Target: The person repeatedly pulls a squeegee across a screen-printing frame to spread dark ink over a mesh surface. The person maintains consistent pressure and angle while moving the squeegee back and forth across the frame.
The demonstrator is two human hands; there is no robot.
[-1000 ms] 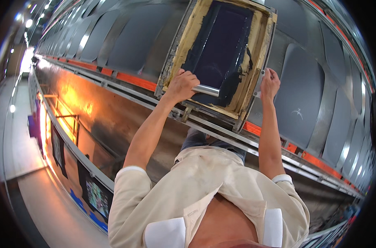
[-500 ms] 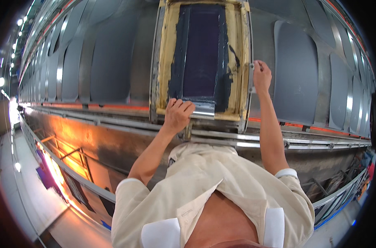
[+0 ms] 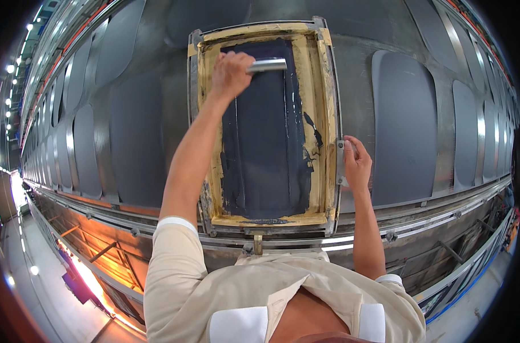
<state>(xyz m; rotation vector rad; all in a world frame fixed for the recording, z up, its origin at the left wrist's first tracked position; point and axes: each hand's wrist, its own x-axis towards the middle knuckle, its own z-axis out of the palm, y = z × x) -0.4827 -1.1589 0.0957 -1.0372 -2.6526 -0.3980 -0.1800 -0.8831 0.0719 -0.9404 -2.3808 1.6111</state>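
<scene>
A printing screen (image 3: 331, 114) lies before me, its long frame bordered with yellowish tape. Dark ink coats its mesh (image 3: 263, 143), with streaks and ragged smears along the edges. Toward the far end, my left hand (image 3: 232, 74) is closed round a squeegee (image 3: 270, 65), whose shiny metal bar sticks out to the right, across the inked area. My right hand (image 3: 357, 164) grips the small metal bracket (image 3: 340, 162) on the frame's right side, fingers bent over it. The squeegee's lower edge is too small to make out clearly.
Dark grey rounded panels lie on the metal table, one large panel (image 3: 404, 126) right of the screen and another (image 3: 136, 137) to its left. Metal rails (image 3: 351, 239) run along the near edge. An orange glow (image 3: 108, 257) shines below at the left.
My left hand has carried the squeegee from the screen's near end to its far end. The right hand stays at the bracket. The whole view has shifted, so the screen appears lower.
</scene>
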